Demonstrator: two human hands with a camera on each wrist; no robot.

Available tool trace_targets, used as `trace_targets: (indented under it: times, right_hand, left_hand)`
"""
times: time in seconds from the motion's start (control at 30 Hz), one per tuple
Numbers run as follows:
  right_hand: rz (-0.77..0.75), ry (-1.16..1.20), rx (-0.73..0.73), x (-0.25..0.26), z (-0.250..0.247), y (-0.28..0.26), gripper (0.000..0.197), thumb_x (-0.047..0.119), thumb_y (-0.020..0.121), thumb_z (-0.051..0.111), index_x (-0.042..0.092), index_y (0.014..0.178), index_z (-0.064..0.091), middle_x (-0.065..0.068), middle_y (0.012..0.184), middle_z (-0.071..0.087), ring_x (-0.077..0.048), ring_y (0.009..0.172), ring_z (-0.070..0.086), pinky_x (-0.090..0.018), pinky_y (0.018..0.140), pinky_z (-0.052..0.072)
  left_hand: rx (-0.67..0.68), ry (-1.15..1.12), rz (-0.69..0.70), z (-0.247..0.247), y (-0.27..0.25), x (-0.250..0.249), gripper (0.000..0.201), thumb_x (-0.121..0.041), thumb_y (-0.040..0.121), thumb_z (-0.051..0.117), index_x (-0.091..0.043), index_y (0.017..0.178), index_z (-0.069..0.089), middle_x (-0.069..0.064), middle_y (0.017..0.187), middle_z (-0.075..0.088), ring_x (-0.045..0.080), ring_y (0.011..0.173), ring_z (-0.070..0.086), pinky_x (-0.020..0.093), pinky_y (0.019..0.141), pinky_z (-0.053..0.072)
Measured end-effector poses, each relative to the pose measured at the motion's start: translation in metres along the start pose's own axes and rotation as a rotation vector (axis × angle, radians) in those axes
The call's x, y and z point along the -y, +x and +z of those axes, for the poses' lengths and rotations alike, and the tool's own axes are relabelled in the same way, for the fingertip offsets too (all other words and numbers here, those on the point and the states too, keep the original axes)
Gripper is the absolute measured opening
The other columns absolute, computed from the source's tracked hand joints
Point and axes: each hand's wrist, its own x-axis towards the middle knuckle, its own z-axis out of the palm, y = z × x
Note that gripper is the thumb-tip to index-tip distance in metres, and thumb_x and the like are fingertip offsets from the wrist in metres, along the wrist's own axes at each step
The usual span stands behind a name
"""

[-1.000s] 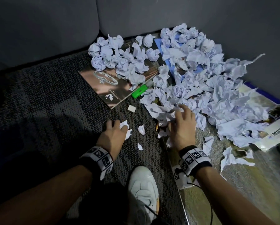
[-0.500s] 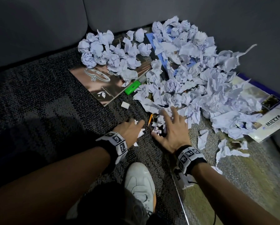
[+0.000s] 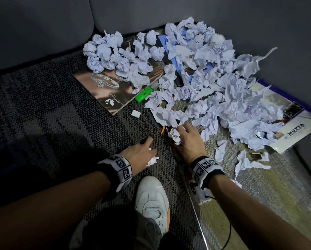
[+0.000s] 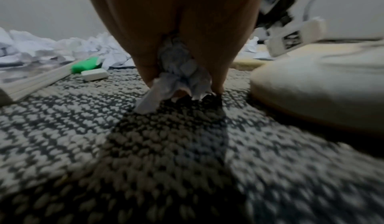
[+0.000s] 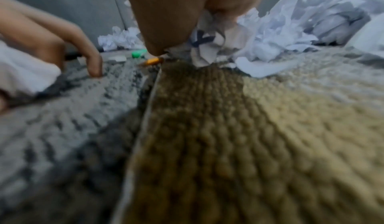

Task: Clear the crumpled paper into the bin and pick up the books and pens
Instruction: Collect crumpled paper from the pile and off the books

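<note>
A large heap of crumpled white paper [image 3: 214,83] covers the carpet in the corner. My left hand [image 3: 142,154] grips small paper scraps [image 4: 178,76] in its curled fingers, the index finger stretched toward the floor. My right hand [image 3: 189,141] closes around a crumpled paper ball [image 3: 175,135] at the near edge of the heap. An orange pencil [image 3: 162,130] pokes out beside it. A brown jewellery book [image 3: 115,87] lies half under paper balls at the left, a green highlighter [image 3: 143,94] at its edge. Another book [image 3: 295,127] lies at the right, a blue one [image 3: 174,56] is mostly buried.
A small white eraser [image 3: 135,113] lies on the dark carpet [image 3: 61,123] near the brown book. My white shoe [image 3: 151,201] stands between my arms. Grey walls [image 3: 169,11] close the corner. A metal strip [image 5: 145,112] divides the dark carpet from olive carpet [image 3: 268,195] with loose scraps.
My left hand has drawn back toward me with scraps in it. My right hand has gone from spread fingers to curling around a paper ball. The view has tilted.
</note>
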Motion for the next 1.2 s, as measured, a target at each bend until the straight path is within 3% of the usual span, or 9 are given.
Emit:
trace_targets:
  times: [0.27, 0.37, 0.5, 0.6, 0.77, 0.87, 0.97, 1.07, 1.2]
  right_hand:
    - [0.255, 0.4, -0.341, -0.017, -0.034, -0.021, 0.046, 0.003, 0.071, 0.073, 0.013, 0.113, 0.056, 0.001, 0.084, 0.065, -0.014, 0.069, 0.061, -0.039, 0.068, 0.057]
    - [0.388, 0.316, -0.225, -0.035, -0.043, 0.002, 0.085, 0.01, 0.078, 0.074, 0.026, 0.147, 0.027, 0.005, 0.066, 0.056, -0.01, 0.057, 0.055, -0.033, 0.067, 0.055]
    - [0.264, 0.06, 0.048, -0.04, -0.051, 0.045, 0.099, 0.028, 0.086, 0.068, 0.033, 0.151, -0.007, 0.002, 0.074, 0.057, -0.02, 0.068, 0.06, -0.035, 0.071, 0.054]
    - [0.192, -0.021, 0.209, -0.036, -0.05, 0.065, 0.087, 0.037, 0.09, 0.058, 0.032, 0.152, -0.002, -0.005, 0.085, 0.06, -0.029, 0.082, 0.063, -0.041, 0.075, 0.054]
    - [0.21, -0.002, 0.163, -0.031, -0.031, 0.076, 0.077, 0.039, 0.091, 0.057, 0.022, 0.15, 0.011, -0.006, 0.083, 0.06, -0.028, 0.081, 0.062, -0.032, 0.064, 0.044]
    - [0.252, 0.035, 0.141, -0.034, -0.024, 0.076, 0.079, 0.04, 0.088, 0.061, 0.027, 0.147, 0.012, -0.02, 0.114, 0.053, -0.037, 0.088, 0.062, -0.041, 0.074, 0.052]
    - [0.255, 0.034, 0.129, -0.038, -0.021, 0.072, 0.079, 0.044, 0.086, 0.063, 0.031, 0.145, 0.013, -0.025, 0.135, 0.033, -0.042, 0.093, 0.061, -0.046, 0.078, 0.054]
    - [0.243, 0.028, 0.11, -0.036, -0.021, 0.071, 0.079, 0.047, 0.083, 0.065, 0.03, 0.143, 0.017, -0.022, 0.135, 0.034, -0.043, 0.097, 0.06, -0.047, 0.079, 0.053]
    - [0.287, 0.029, 0.124, -0.024, -0.023, 0.079, 0.073, 0.041, 0.081, 0.07, 0.031, 0.14, 0.027, -0.016, 0.129, 0.041, -0.042, 0.102, 0.059, -0.048, 0.082, 0.053]
  left_hand:
    - [0.005, -0.012, 0.055, -0.01, 0.012, 0.001, 0.027, -0.012, 0.09, 0.056, -0.012, 0.116, 0.048, 0.011, 0.11, 0.057, 0.03, 0.101, 0.058, 0.039, 0.074, 0.048]
    - [-0.177, -0.146, -0.014, -0.034, 0.022, 0.004, 0.036, -0.019, 0.086, 0.065, -0.013, 0.117, 0.049, 0.009, 0.106, 0.059, 0.025, 0.095, 0.058, 0.033, 0.073, 0.05]
    - [-0.362, -0.202, -0.004, -0.067, 0.051, 0.009, 0.044, -0.014, 0.083, 0.07, -0.012, 0.121, 0.048, 0.008, 0.109, 0.053, 0.022, 0.097, 0.055, 0.028, 0.078, 0.048]
    - [-0.376, -0.164, 0.01, -0.076, 0.071, 0.014, 0.041, -0.01, 0.083, 0.065, -0.012, 0.119, 0.046, 0.011, 0.106, 0.049, 0.029, 0.089, 0.057, 0.038, 0.071, 0.05]
    - [-0.294, -0.159, -0.03, -0.066, 0.093, 0.0, 0.04, -0.024, 0.089, 0.063, -0.011, 0.123, 0.044, 0.014, 0.111, 0.048, 0.031, 0.102, 0.053, 0.037, 0.075, 0.045]
    - [-0.282, -0.106, -0.075, -0.054, 0.101, -0.008, 0.041, -0.02, 0.091, 0.06, -0.011, 0.127, 0.042, 0.018, 0.119, 0.048, 0.034, 0.118, 0.042, 0.039, 0.087, 0.044]
    - [-0.329, -0.094, -0.101, -0.054, 0.105, -0.006, 0.037, -0.003, 0.091, 0.051, -0.013, 0.126, 0.042, 0.017, 0.119, 0.047, 0.036, 0.113, 0.043, 0.04, 0.08, 0.044]
    - [-0.373, -0.145, -0.096, -0.062, 0.102, 0.001, 0.037, -0.002, 0.088, 0.054, -0.014, 0.121, 0.044, 0.014, 0.116, 0.047, 0.034, 0.107, 0.047, 0.039, 0.072, 0.042]
    - [-0.427, -0.325, -0.055, -0.071, 0.096, 0.007, 0.034, -0.01, 0.081, 0.067, -0.012, 0.112, 0.052, 0.011, 0.108, 0.055, 0.032, 0.099, 0.055, 0.044, 0.08, 0.049]
